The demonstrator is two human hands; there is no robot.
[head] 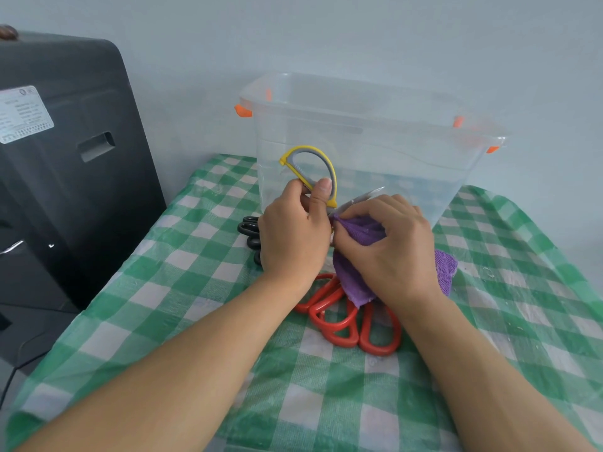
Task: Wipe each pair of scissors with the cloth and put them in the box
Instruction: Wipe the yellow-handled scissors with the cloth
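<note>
My left hand (293, 230) grips a pair of scissors with a yellow and grey handle (313, 164), handle up, in front of the clear plastic box (368, 102). My right hand (388, 246) presses a purple cloth (355, 278) around the steel blades (362, 199), which poke out above my fingers. Red-handled scissors (346, 321) lie on the table under my wrists. Black-handled scissors (249, 230) lie to the left, partly hidden behind my left hand.
The table carries a green and white checked cover (195, 288). The box with orange latches (243, 110) stands at the table's far edge against a pale wall. A dark machine with a label (65, 158) stands to the left of the table.
</note>
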